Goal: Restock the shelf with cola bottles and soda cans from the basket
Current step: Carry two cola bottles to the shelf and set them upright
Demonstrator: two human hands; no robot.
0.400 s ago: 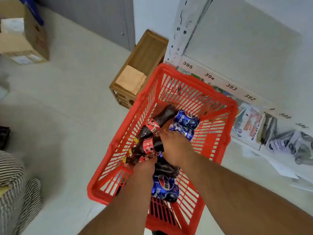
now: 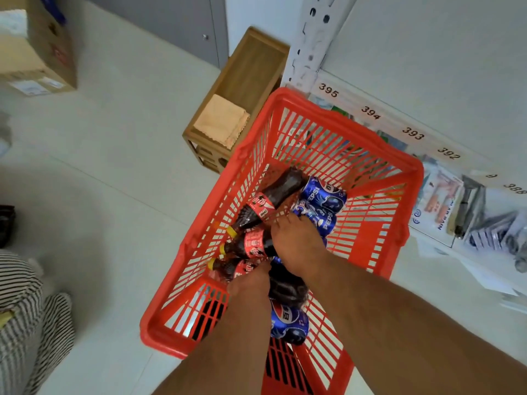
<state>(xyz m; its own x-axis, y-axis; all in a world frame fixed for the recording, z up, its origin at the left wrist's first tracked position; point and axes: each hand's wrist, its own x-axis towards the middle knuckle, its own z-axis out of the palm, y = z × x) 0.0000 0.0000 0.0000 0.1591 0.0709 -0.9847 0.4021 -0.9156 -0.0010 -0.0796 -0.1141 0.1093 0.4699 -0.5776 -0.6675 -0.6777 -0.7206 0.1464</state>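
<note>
Fingers of both hands reach down among the drinks in the red basket (image 2: 336,129). The right hand (image 2: 299,246) covers the middle cola bottle (image 2: 251,246); the left hand (image 2: 251,280) touches the nearest bottle (image 2: 231,267). Whether either grips, I cannot tell. Bottles lie caps left; Pepsi cans (image 2: 322,201) sit right.

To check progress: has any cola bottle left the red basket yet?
No, three cola bottles lie inside the red basket, under both hands.
</note>
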